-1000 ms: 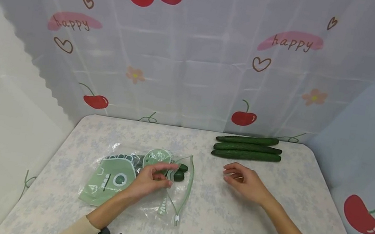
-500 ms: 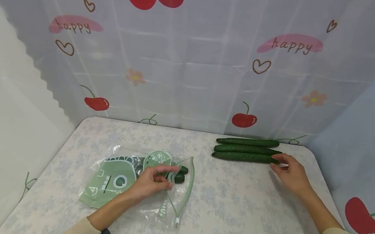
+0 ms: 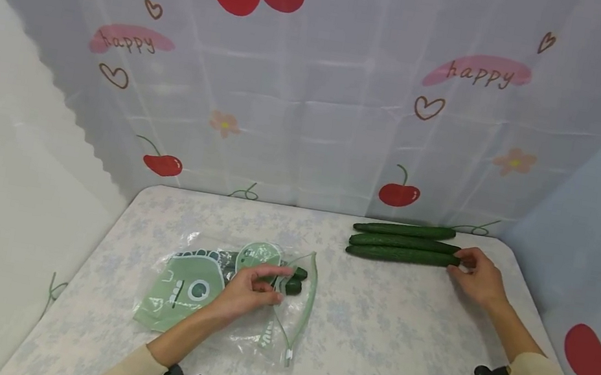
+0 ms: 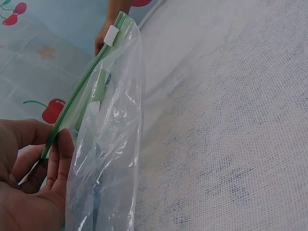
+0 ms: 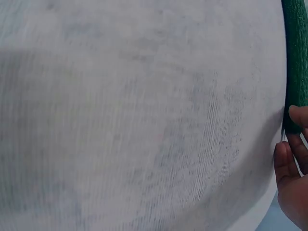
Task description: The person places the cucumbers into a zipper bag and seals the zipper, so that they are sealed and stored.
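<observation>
A clear zip bag (image 3: 182, 300) with a pale green cartoon print lies on the table, its mouth facing right. My left hand (image 3: 246, 287) grips the upper edge of that mouth; in the left wrist view the bag's green zip strip (image 4: 79, 89) runs between thumb and fingers. Two dark green cucumber ends (image 3: 293, 287) show inside the mouth. Three long cucumbers lie side by side at the back right. My right hand (image 3: 479, 278) pinches the right end of the nearest cucumber (image 3: 402, 255), thumb on the near side. In the right wrist view, the thumb lies on this cucumber's end (image 5: 294, 72).
The other two cucumbers, a middle one (image 3: 404, 243) and a far one (image 3: 406, 230), lie just behind the pinched one, near the table's back edge. A white slider (image 3: 289, 354) sits on the zip strip. Printed curtains (image 3: 340, 122) stand behind and beside the table (image 3: 370, 343).
My right hand has moved right and away from me, from in front of the cucumbers to the nearest one's right end. The left hand stays at the bag's mouth. The head view has shifted slightly.
</observation>
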`<action>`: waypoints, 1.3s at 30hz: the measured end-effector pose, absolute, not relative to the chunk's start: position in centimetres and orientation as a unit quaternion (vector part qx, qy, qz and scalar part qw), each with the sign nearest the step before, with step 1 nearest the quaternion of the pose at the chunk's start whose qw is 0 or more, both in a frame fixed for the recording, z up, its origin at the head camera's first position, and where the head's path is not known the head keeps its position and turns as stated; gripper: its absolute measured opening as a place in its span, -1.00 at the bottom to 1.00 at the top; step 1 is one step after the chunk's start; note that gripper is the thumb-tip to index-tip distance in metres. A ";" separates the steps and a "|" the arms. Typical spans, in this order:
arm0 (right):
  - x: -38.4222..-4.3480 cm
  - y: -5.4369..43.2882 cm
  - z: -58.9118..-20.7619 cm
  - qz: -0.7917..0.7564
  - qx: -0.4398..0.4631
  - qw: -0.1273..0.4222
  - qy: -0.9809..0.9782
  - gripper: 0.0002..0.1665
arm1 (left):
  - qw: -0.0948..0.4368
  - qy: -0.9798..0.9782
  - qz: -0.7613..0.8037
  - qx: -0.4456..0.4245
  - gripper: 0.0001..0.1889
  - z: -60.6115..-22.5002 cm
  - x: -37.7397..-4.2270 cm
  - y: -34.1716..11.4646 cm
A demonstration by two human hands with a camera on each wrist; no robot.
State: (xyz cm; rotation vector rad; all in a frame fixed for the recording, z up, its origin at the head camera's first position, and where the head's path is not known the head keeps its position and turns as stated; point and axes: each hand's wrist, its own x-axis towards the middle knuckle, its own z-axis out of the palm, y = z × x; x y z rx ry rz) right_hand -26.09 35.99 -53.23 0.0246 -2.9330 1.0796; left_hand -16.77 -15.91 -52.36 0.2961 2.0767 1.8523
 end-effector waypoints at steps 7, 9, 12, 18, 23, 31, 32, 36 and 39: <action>-25.7 36.3 -52.8 0.353 0.015 0.019 -0.935 -0.46 | 0.170 0.739 0.642 0.111 -0.40 -52.5 -16.9 -15.9; -25.4 36.3 -52.5 0.353 0.032 0.019 -0.935 -0.46 | 0.169 0.741 0.641 0.109 -0.40 -52.4 -16.8 -15.9; -24.7 36.6 -51.9 0.347 0.066 0.033 -0.935 -0.51 | 0.169 0.741 0.640 0.108 -0.39 -52.3 -16.7 -15.9; -21.9 36.8 -50.8 0.430 0.093 0.018 -0.898 -0.65 | 0.174 0.733 0.649 0.106 -0.39 -52.1 -16.7 -15.7; -18.1 36.2 -50.6 0.523 0.073 -0.027 -0.849 -0.70 | 0.181 0.720 0.662 0.098 -0.37 -52.0 -16.8 -15.6; -15.0 34.8 -51.9 0.737 0.051 -0.020 -0.673 -0.86 | 0.183 0.721 0.661 0.104 -0.36 -51.8 -16.7 -15.6; -14.8 34.7 -52.1 0.759 0.047 -0.020 -0.650 -0.81 | 0.183 0.720 0.661 0.104 -0.36 -51.8 -16.6 -15.6; -14.1 34.5 -52.8 0.816 0.039 -0.025 -0.576 -0.67 | 0.181 0.722 0.660 0.105 -0.35 -51.7 -16.5 -15.5; -13.7 34.5 -53.0 0.830 0.055 -0.037 -0.554 -0.63 | 0.175 0.724 0.659 0.104 -0.34 -51.7 -16.4 -15.5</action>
